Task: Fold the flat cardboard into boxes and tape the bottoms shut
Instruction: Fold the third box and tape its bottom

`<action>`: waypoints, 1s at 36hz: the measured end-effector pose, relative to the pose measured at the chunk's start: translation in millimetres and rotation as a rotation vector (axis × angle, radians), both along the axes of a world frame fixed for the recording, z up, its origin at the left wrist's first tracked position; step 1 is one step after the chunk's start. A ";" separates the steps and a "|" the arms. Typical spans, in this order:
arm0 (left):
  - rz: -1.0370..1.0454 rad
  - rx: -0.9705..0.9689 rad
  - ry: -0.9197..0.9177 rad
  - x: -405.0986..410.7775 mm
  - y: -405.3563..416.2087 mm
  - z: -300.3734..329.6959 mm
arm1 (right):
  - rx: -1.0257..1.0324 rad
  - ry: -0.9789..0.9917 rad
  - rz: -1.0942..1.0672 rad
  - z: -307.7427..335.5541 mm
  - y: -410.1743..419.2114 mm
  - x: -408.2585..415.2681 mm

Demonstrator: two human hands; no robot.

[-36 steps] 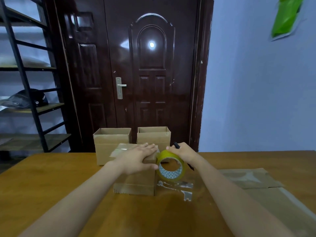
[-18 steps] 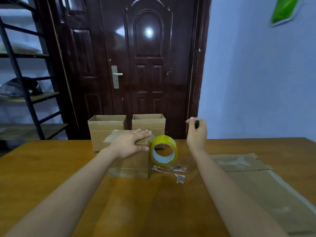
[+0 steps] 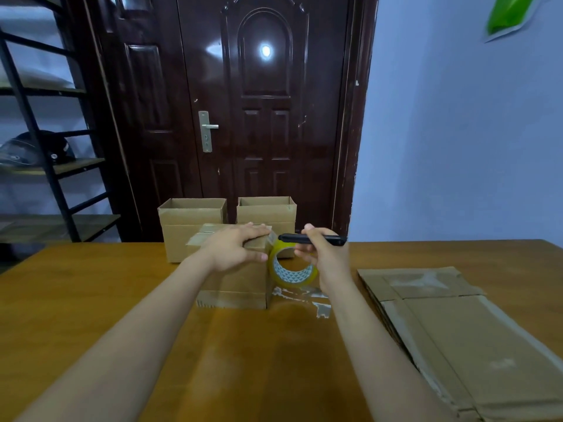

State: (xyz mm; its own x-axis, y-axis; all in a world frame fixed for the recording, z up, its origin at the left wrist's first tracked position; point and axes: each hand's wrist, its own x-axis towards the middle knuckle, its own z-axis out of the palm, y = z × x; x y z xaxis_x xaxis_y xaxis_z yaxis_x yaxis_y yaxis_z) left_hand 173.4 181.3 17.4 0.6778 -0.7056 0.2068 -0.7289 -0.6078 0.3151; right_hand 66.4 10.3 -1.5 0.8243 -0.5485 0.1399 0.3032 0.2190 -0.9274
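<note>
Standing open-topped behind taped box (image 3: 234,284) — two boxes (image 3: 192,226), contents unseen.

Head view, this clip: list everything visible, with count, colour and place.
open boxes: two, brown, table's far edge
box being taped: one, brown, under left hand
tape roll: one, yellow, right of that box
black tool: one, in right hand
flat cardboard: stack, brown, table's right
table: one, wooden
door: one, dark brown, behind
shelf rack: one, black, left
left hand: pressing box top
right hand: fingers round tool
</note>
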 end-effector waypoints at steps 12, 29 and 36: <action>0.005 -0.006 0.002 -2.6 -0.4 1.3 | -0.081 -0.015 -0.196 -1.5 15.3 10.5; 0.001 -0.024 -0.026 2.2 -0.3 -3.5 | -0.177 0.085 -0.237 5.5 20.9 17.7; -0.003 -0.008 -0.021 -1.2 -0.2 -0.2 | -0.188 0.098 -0.223 9.6 19.1 15.6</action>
State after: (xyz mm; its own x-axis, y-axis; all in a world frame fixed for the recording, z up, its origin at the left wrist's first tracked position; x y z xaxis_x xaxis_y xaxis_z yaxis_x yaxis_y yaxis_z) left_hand 172.1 181.1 17.2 0.6711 -0.7059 0.2266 -0.7373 -0.6033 0.3042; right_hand 82.0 29.4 8.1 0.7012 -0.6895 0.1814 0.2314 -0.0206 -0.9726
